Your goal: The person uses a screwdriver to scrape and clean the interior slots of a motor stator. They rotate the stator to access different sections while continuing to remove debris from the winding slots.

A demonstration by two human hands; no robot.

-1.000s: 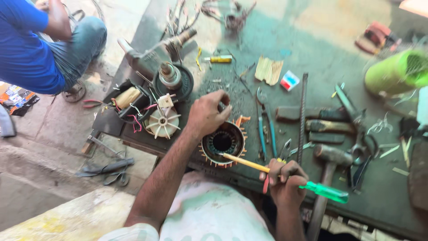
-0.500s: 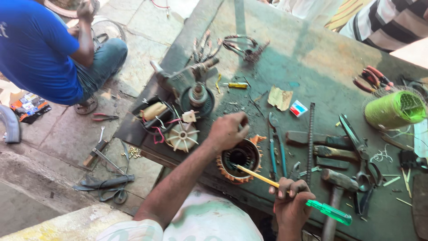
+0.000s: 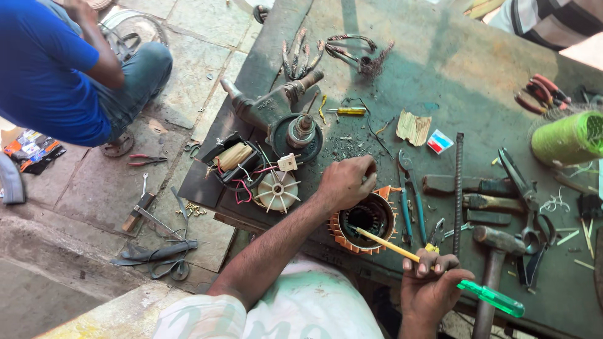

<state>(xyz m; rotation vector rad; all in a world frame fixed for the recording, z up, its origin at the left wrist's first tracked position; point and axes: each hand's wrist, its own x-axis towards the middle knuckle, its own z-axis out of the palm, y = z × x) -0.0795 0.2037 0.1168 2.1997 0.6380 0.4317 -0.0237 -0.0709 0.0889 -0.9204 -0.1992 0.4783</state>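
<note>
Motor stator (image 3: 363, 221), centre frame: left hand (image 3: 345, 182) grips its rim, fingers curled. Right hand (image 3: 433, 285), lower right, fingers closed around green-handled screwdriver (image 3: 440, 271), tip inside stator.

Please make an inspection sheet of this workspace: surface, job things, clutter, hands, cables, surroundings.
Surface: green bench, dirty, wire scraps.
Job things: stator with copper windings; stick reaches into its bore.
Clutter: hammer, pliers, green spool, white fan, small screwdriver.
Hands: left hand on the stator; right hand grips stick and green screwdriver.
Cables: red wires by the fan.
Surroundings: person in blue on stone floor; tools there.
</note>
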